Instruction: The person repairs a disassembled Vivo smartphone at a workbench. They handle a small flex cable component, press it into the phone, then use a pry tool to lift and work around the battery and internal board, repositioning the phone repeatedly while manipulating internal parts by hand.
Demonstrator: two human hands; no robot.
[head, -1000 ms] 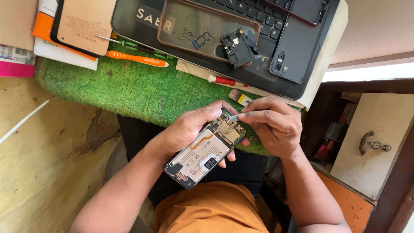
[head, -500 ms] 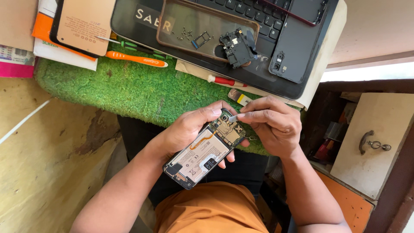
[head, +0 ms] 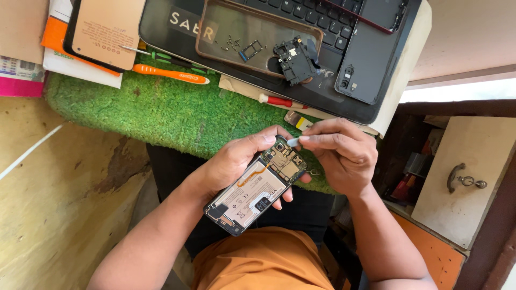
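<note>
Opened phone [head: 257, 189], battery exposed, gripped by left hand [head: 236, 161]; right hand [head: 338, 153] pinches small, perhaps plastic, tool [head: 293, 142].

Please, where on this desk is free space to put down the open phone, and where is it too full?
The green mat is bare between the orange screwdriver above and the left hand below. The yellow top at the left is also free, apart from a white stick. The laptop is crowded: a clear case, small parts and a back cover lie there.
</note>
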